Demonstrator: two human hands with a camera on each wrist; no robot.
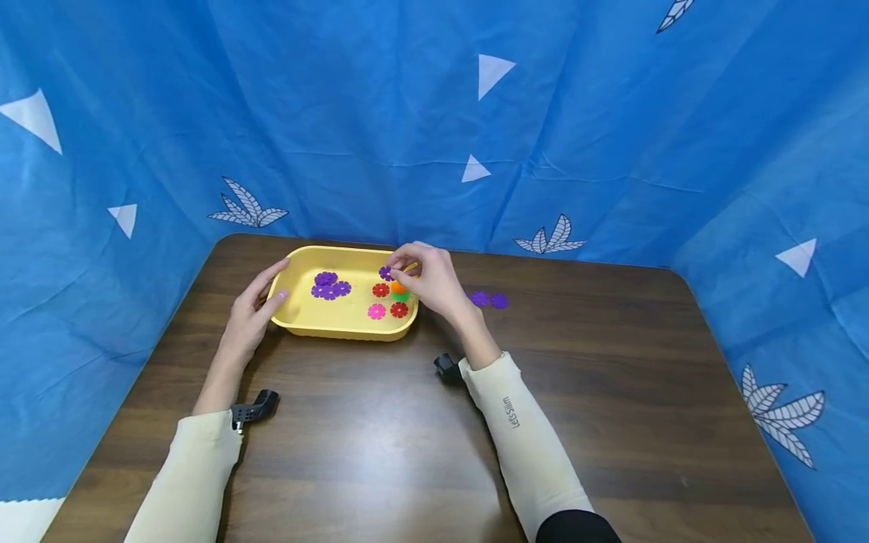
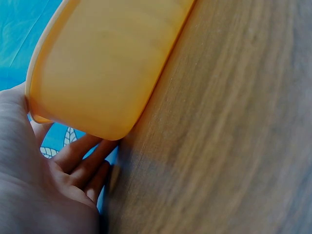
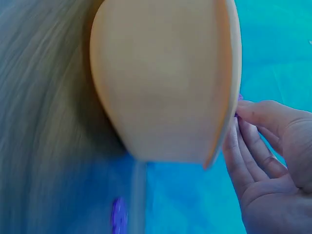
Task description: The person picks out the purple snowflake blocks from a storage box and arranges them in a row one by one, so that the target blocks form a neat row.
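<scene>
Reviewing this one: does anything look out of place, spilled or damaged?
Mildly: at least two loose purple discs lie on the table, right of the yellow tray, while the other visible pieces are inside it or in the right hand's grip. I see no damage.

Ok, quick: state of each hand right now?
Left hand: holding the yellow tray at its rim.
Right hand: pinching a purple flower-shaped disc.
</scene>
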